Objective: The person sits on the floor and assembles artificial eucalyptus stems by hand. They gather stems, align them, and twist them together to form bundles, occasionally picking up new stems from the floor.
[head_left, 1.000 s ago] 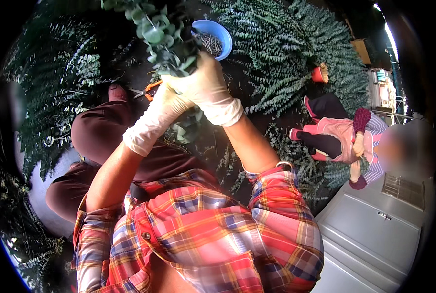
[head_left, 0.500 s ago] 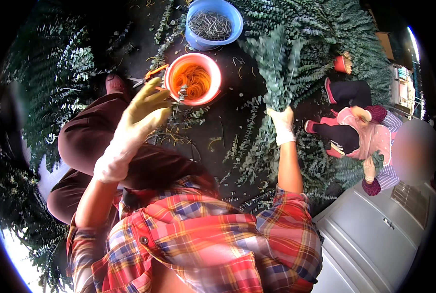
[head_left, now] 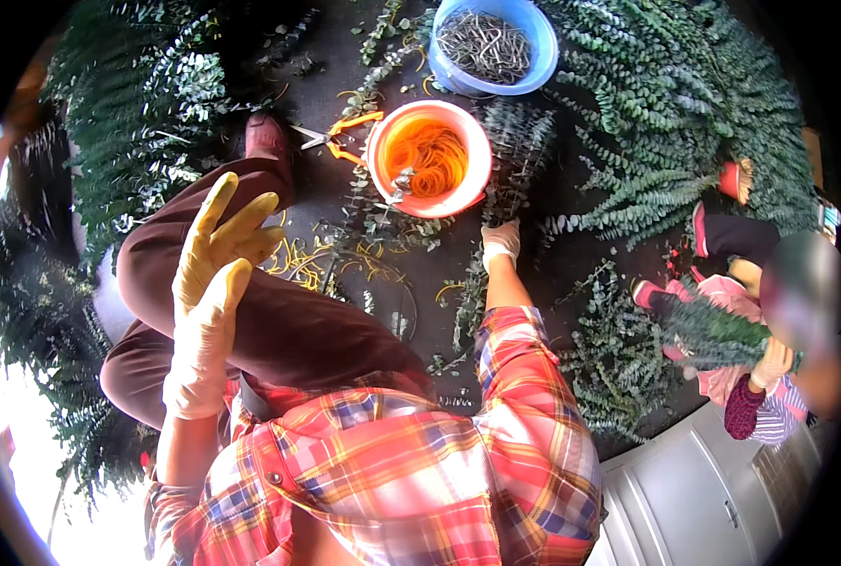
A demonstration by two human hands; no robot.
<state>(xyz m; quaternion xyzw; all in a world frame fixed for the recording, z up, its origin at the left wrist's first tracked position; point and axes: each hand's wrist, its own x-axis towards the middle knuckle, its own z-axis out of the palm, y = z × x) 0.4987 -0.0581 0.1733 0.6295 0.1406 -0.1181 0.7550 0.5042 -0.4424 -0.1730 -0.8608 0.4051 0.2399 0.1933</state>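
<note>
The left hand (head_left: pixel 215 274), in a yellowed glove, hung raised at the left of the frame with fingers spread and nothing in it. The right hand (head_left: pixel 502 241), gloved in white, reached down at centre and gripped a eucalyptus bunch (head_left: pixel 519 156) lying on the dark floor (head_left: pixel 571 264), just right of the orange bowl of rubber bands (head_left: pixel 429 158). Orange-handled scissors (head_left: pixel 338 137) lay left of that bowl; a blue bowl (head_left: pixel 493 43) sat above.

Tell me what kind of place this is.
Probably a floor-level workspace for sorting and bundling cut foliage: heaps of eucalyptus branches lie all around, beside an orange bowl of rubber bands and scissors.
</note>
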